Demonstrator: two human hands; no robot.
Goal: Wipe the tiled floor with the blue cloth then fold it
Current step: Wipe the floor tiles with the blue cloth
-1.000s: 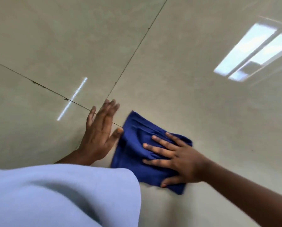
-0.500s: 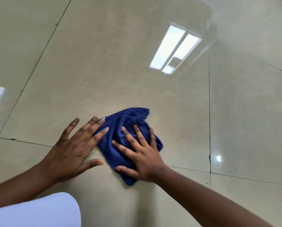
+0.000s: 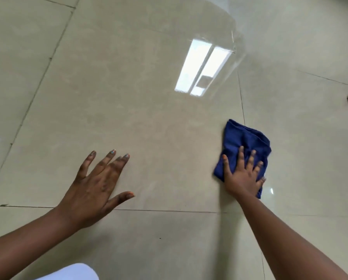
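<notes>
Blue cloth is bunched up over at about 3 o'clock in our view, lying on the tiled floor right by a grout line. We've got our right hand flat on top of its near end, fingers spread wide, pinning it down with the palm rather than gripping it. Makes sense to us, since flat pressure keeps more fabric on the tile.

Our left hand is down around 7 o'clock, well apart from the cloth, open wide with the palm on bare tile and holding nothing. Looks like it's just propping us up while we lean.

We'd say we're mid-wipe, folding not started since the cloth is crumpled. A window reflection glares at 12 o'clock, so that floor's slippery-looking.
</notes>
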